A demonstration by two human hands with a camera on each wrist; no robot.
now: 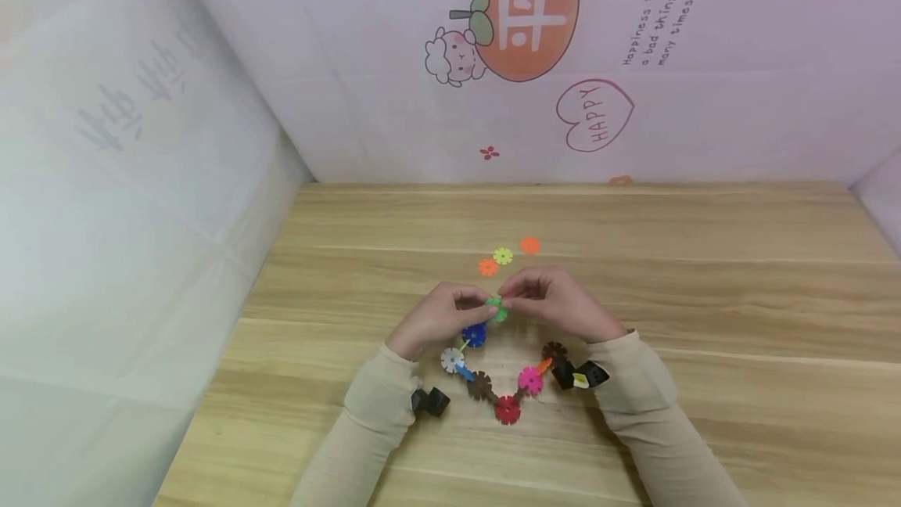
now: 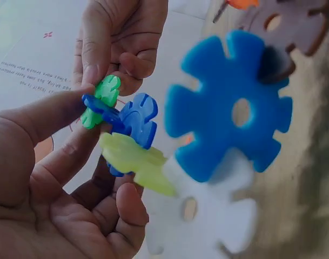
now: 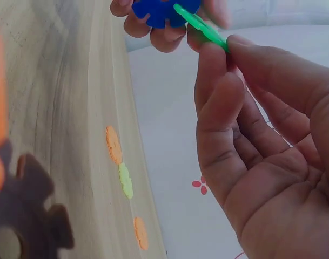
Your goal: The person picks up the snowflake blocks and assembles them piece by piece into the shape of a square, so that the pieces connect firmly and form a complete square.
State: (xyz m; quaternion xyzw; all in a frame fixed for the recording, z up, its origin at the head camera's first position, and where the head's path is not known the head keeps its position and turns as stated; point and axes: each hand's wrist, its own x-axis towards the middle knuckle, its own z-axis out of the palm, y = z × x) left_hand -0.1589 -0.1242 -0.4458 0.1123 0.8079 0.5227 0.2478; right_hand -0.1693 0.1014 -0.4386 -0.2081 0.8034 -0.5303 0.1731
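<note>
My left hand [image 1: 438, 317] and right hand [image 1: 563, 307] meet over the table at one end of a chain of notched plastic discs. The right thumb and forefinger pinch a green notched disc [image 3: 206, 31] by its edge. Between the left thumb and fingers is a dark blue notched disc [image 2: 96, 105], which meets the green one; whether their slots are fully joined I cannot tell. From there the chain runs through another blue disc [image 1: 474, 335], a pale yellow disc [image 2: 134, 159], a white disc [image 1: 452, 360], a red disc [image 1: 507, 411] and a pink disc [image 1: 531, 380], to a brown disc [image 1: 554, 353].
Beyond the hands, an orange disc [image 1: 487, 267], a yellow-green disc [image 1: 503, 256] and another orange disc [image 1: 530, 246] lie loose on the wooden table [image 1: 739, 296]. Printed white cloth [image 1: 394, 124] hangs behind and at the left. Black wrist cameras [image 1: 431, 402] sit near the chain.
</note>
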